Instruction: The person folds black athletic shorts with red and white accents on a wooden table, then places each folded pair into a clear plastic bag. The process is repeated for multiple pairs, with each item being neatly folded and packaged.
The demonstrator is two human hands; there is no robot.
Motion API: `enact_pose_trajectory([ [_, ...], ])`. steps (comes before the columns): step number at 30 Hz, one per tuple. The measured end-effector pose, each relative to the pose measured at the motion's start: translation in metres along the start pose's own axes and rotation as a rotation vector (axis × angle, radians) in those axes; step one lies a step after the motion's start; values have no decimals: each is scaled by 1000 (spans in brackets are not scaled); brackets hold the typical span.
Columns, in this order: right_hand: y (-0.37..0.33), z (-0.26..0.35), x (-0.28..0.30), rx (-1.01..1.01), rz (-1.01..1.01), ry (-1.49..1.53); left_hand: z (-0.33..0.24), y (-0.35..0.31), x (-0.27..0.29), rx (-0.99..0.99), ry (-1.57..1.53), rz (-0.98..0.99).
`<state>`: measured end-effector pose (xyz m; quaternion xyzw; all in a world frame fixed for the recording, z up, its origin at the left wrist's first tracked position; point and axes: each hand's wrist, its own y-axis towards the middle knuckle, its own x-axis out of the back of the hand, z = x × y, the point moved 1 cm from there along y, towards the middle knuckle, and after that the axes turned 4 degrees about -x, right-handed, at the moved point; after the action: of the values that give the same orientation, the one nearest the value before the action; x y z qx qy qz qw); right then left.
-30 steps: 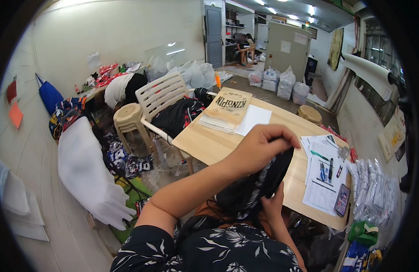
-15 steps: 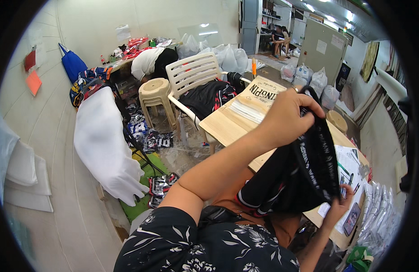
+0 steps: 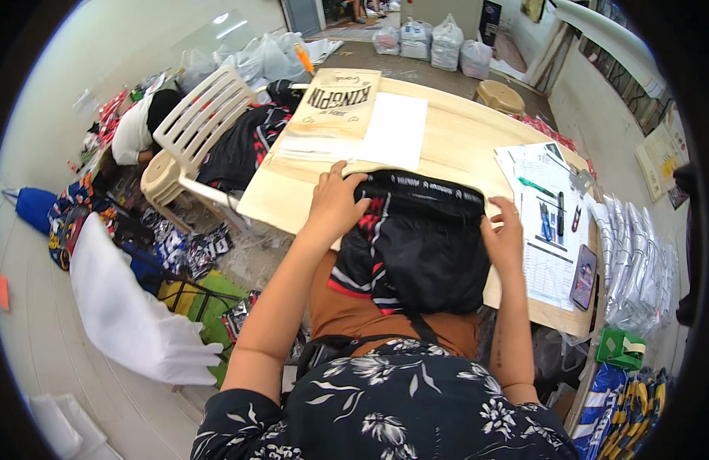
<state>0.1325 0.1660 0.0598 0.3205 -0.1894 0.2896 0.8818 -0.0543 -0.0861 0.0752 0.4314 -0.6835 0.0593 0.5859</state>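
Note:
A pair of black shorts (image 3: 435, 253) with red and white side trim lies over my lap and the near edge of the wooden table. Its elastic waistband (image 3: 423, 185), with white lettering, is spread sideways and faces the far side. My left hand (image 3: 335, 201) grips the band's left end between thumb and fingers. At the right end, my right hand (image 3: 505, 234) has its thumb and bent fingers on the band. A dark strap or cord hangs from the shorts' near edge.
Beyond the shorts, the wooden table (image 3: 462, 115) bears a white sheet (image 3: 397, 130) and a lettered board (image 3: 335, 103). Printed papers (image 3: 550, 253), pens and a phone (image 3: 584, 277) lie right. A chair (image 3: 205, 111) holding black garments stands left. Plastic-wrapped packs (image 3: 638, 261) flank the table's right side.
The shorts have come down from a raised, upright hold to the table edge, waistband now stretched flat. Both hands have lowered, and my view has turned right and downward.

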Motion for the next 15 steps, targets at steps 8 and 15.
enact_pose_trajectory([
  [8,-19,-17,-48,42,7,-305,-29,24,-53,-305,-318,-144],
  [15,-20,-27,-15,-618,381,964,-48,39,-126,-490,-376,347],
])
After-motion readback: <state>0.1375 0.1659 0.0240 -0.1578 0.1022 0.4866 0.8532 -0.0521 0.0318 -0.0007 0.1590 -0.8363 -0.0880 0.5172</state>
